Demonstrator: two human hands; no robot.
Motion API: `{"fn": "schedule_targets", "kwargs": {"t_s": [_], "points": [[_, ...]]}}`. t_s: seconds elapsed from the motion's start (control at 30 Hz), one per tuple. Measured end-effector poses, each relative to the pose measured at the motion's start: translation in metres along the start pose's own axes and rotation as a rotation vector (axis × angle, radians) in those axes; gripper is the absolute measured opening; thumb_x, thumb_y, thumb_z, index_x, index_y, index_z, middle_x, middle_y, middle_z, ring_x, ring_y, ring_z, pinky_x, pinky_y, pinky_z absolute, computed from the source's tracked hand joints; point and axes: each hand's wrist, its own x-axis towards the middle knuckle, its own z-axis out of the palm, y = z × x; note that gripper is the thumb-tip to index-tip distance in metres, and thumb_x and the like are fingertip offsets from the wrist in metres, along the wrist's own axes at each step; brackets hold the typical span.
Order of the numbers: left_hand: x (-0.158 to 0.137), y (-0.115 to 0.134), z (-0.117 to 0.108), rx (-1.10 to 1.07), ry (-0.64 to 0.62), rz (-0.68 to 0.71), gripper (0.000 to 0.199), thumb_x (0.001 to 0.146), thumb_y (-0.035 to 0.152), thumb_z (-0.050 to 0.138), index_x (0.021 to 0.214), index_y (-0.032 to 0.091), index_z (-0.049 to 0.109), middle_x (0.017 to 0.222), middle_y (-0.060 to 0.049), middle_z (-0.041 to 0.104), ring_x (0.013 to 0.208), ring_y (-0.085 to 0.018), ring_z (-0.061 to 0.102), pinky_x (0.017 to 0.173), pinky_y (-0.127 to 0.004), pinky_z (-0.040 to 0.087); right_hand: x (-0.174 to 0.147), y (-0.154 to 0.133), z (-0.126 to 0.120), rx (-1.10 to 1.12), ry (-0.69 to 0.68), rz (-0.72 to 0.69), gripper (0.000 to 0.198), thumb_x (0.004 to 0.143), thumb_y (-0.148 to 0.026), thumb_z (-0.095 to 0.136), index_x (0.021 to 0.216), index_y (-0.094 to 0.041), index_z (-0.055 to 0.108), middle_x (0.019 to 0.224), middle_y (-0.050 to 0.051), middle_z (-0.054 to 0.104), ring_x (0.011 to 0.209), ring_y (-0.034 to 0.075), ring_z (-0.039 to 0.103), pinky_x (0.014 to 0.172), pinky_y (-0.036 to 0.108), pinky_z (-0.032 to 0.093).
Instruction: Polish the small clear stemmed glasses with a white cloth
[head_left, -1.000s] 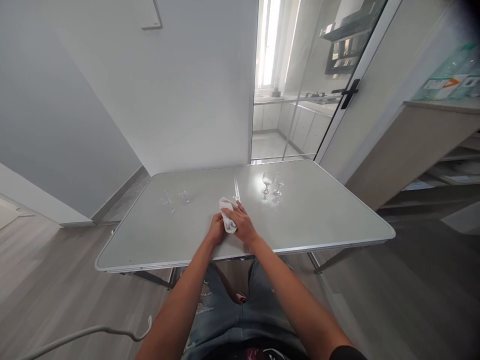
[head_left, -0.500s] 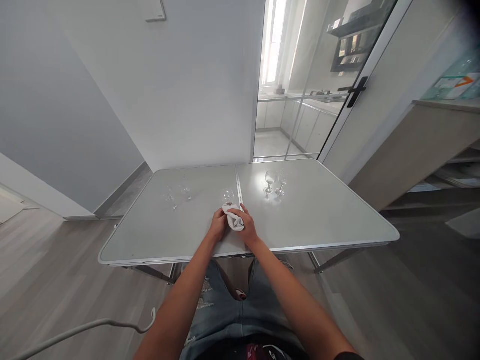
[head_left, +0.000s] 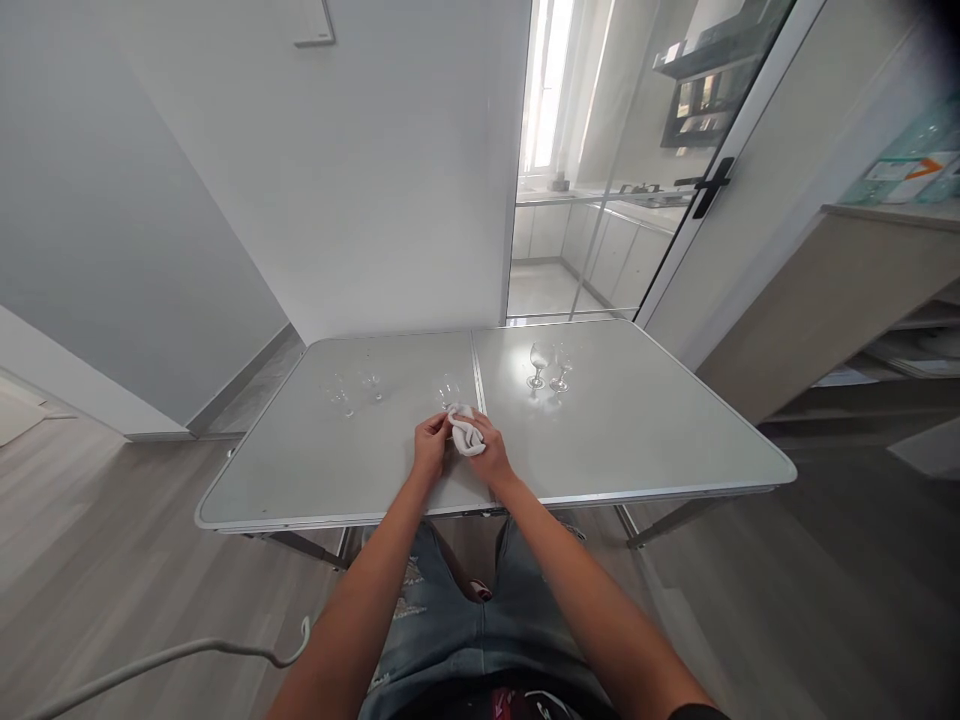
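Landmark: seam across the table; sides as seen by the wearer. Right hand is over the near part of the seam, fingers wrapped round the white cloth, clamped on it. Cloth is bunched, at the seam and mostly left of it, between the two hands. Left hand is left of the seam, fingers curled in, tips together at the cloth's left edge and the lower end of a clear glass; cannot tell whether they pinch glass, cloth or both. That glass is just left of the seam, bowl pointing away from the wearer, lower end hidden by cloth and fingers. Right of the seam, two stemmed glasses stand upright, side by side. Well left of the seam, two more clear ones, faint against the top, stance too blurred to tell. Beyond the seam's far end: wall, with a glazed door to its right.
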Motion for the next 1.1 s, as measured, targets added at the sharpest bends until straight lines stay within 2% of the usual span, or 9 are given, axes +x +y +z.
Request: {"fn": "schedule_targets", "kwargs": {"t_s": [0.07, 0.2, 0.3, 0.4, 0.5, 0.6, 0.83, 1.0, 1.1], "points": [[-0.001, 0.002, 0.001, -0.02, -0.014, -0.008, 0.032, 0.07, 0.039, 0.083, 0.092, 0.016, 0.08, 0.089, -0.005, 0.076, 0.077, -0.016, 0.064, 0.071, -0.026, 0.051, 0.0, 0.0, 0.0, -0.088, -0.009, -0.02, 0.042, 0.081, -0.014, 0.059, 0.119, -0.025, 0.073, 0.13, 0.009, 0.06, 0.12, 0.026, 0.057, 0.104, 0.041, 0.047], [-0.003, 0.005, 0.004, -0.018, -0.022, -0.02, 0.034, 0.07, 0.043, 0.084, 0.091, 0.016, 0.079, 0.086, -0.005, 0.074, 0.075, -0.016, 0.063, 0.068, -0.025, 0.05, -0.001, -0.001, -0.003, -0.115, 0.04, 0.031, 0.036, 0.076, -0.009, 0.058, 0.102, -0.023, 0.078, 0.102, 0.008, 0.054, 0.096, 0.022, 0.057, 0.087, 0.035, 0.052], [-0.005, 0.007, 0.005, -0.003, -0.055, -0.03, 0.038, 0.072, 0.046, 0.083, 0.094, 0.015, 0.079, 0.085, -0.006, 0.073, 0.071, -0.014, 0.062, 0.067, -0.025, 0.049, 0.0, -0.004, -0.008, -0.045, 0.155, 0.077, 0.032, 0.081, -0.012, 0.057, 0.105, -0.021, 0.076, 0.097, 0.006, 0.052, 0.09, 0.019, 0.058, 0.082, 0.031, 0.052], [-0.007, 0.009, 0.007, 0.056, -0.139, -0.038, 0.038, 0.076, 0.045, 0.08, 0.099, 0.015, 0.079, 0.086, -0.006, 0.071, 0.068, -0.013, 0.06, 0.065, -0.025, 0.048, -0.001, -0.008, -0.011, -0.063, 0.324, 0.092, 0.035, 0.088, -0.016, 0.057, 0.119, -0.022, 0.072, 0.108, 0.008, 0.053, 0.099, 0.02, 0.059, 0.088, 0.032, 0.053], [-0.01, 0.011, 0.008, 0.094, -0.183, 0.014, 0.026, 0.077, 0.039, 0.079, 0.089, 0.016, 0.079, 0.085, -0.004, 0.069, 0.073, -0.013, 0.059, 0.066, -0.024, 0.047, -0.006, -0.008, -0.007, -0.109, 0.227, -0.005, 0.039, 0.09, -0.021, 0.061, 0.128, -0.027, 0.069, 0.121, 0.009, 0.051, 0.109, 0.022, 0.057, 0.097, 0.036, 0.051], [-0.013, 0.012, 0.01, 0.097, -0.218, 0.023, 0.019, 0.076, 0.034, 0.076, 0.081, 0.015, 0.076, 0.081, -0.003, 0.068, 0.077, -0.015, 0.058, 0.069, -0.024, 0.046, -0.01, -0.005, -0.001, -0.177, 0.109, -0.066, 0.037, 0.091, -0.023, 0.063, 0.127, -0.031, 0.07, 0.116, 0.009, 0.051, 0.109, 0.024, 0.054, 0.098, 0.04, 0.05], [-0.014, 0.021, 0.018, 0.061, -0.356, -0.027, 0.032, 0.074, 0.029, 0.076, 0.103, 0.016, 0.073, 0.101, -0.008, 0.071, 0.098, -0.022, 0.062, 0.091, -0.031, 0.048, -0.007, 0.002, -0.003, -0.195, 0.28, 0.052, 0.036, 0.09, -0.023, 0.06, 0.124, -0.026, 0.071, 0.101, 0.007, 0.051, 0.091, 0.022, 0.056, 0.085, 0.036, 0.053], [-0.014, 0.016, 0.015, -0.109, -0.245, -0.144, 0.04, 0.075, 0.027, 0.071, 0.113, 0.018, 0.064, 0.097, -0.003, 0.068, 0.087, -0.015, 0.061, 0.08, -0.025, 0.048, -0.004, -0.002, -0.002, -0.147, 0.092, 0.017, 0.043, 0.083, -0.015, 0.057, 0.122, -0.025, 0.072, 0.095, 0.006, 0.054, 0.087, 0.02, 0.058, 0.08, 0.032, 0.052], [-0.01, 0.013, 0.013, -0.176, -0.17, -0.189, 0.034, 0.074, 0.025, 0.068, 0.107, 0.018, 0.061, 0.093, -0.001, 0.064, 0.08, -0.012, 0.058, 0.075, -0.023, 0.046, -0.002, -0.006, -0.004, -0.107, 0.09, 0.017, 0.039, 0.08, -0.013, 0.056, 0.113, -0.023, 0.075, 0.091, 0.005, 0.056, 0.083, 0.019, 0.059, 0.075, 0.03, 0.051]]}}
